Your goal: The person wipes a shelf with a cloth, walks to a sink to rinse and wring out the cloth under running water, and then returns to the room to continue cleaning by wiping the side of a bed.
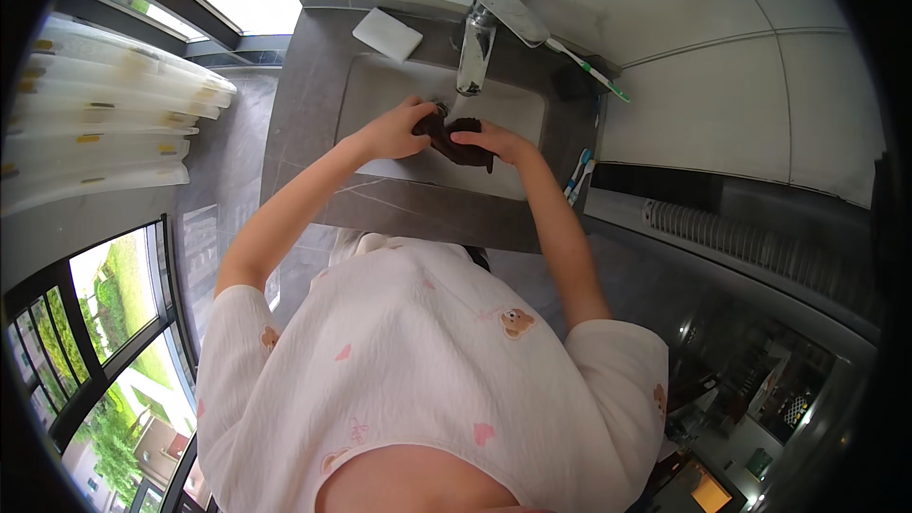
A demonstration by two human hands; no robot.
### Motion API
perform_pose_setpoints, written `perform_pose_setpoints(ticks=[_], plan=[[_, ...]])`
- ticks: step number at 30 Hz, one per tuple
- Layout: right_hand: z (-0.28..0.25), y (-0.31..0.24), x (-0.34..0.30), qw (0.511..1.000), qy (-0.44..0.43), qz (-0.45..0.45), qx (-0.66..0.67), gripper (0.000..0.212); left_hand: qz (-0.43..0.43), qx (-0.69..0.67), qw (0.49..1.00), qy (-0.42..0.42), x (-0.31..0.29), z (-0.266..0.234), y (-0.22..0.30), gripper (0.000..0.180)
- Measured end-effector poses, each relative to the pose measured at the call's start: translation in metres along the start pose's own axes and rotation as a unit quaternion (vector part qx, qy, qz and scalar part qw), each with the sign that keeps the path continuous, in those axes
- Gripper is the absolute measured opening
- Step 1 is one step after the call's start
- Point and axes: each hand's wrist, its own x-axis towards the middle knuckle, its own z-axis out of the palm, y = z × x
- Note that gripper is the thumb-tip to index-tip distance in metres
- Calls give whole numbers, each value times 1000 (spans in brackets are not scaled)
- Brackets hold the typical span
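Note:
A crumpled dark brown cloth [465,153] is stretched between both hands over the grey sink [518,114]. My left hand [391,131] grips its left end with bent fingers, close to the drain. On the cloth's right part, my right hand [496,140] is closed, with the thumb lying across the top. The chrome faucet [475,57] stands just beyond the hands, its spout over the basin. Whether water is running cannot be made out. The cloth's exact kind is not clear.
A white rectangular pad [388,34] lies on the back left of the counter [309,85]. One green and white toothbrush [594,73] is by the faucet's right. More toothbrushes [579,176] rest at the right edge. A sheer curtain [104,114] hangs left.

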Motion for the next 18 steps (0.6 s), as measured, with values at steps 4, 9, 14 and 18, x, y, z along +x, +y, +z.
perform_pose_setpoints(ticks=[4,9,14,18], plan=[[-1,-13,-10,979,71,-63,-182,37,-4,23,1000,16,2,-4,-1,23],[7,-13,-22,942,185,-164,-228,40,31,-104,994,-4,7,2,-1,19],[16,-21,-25,939,176,-202,-217,38,53,-201,978,-9,22,8,13,20],[15,-36,-38,921,227,-279,-148,31,59,-213,973,62,16,3,17,26]])
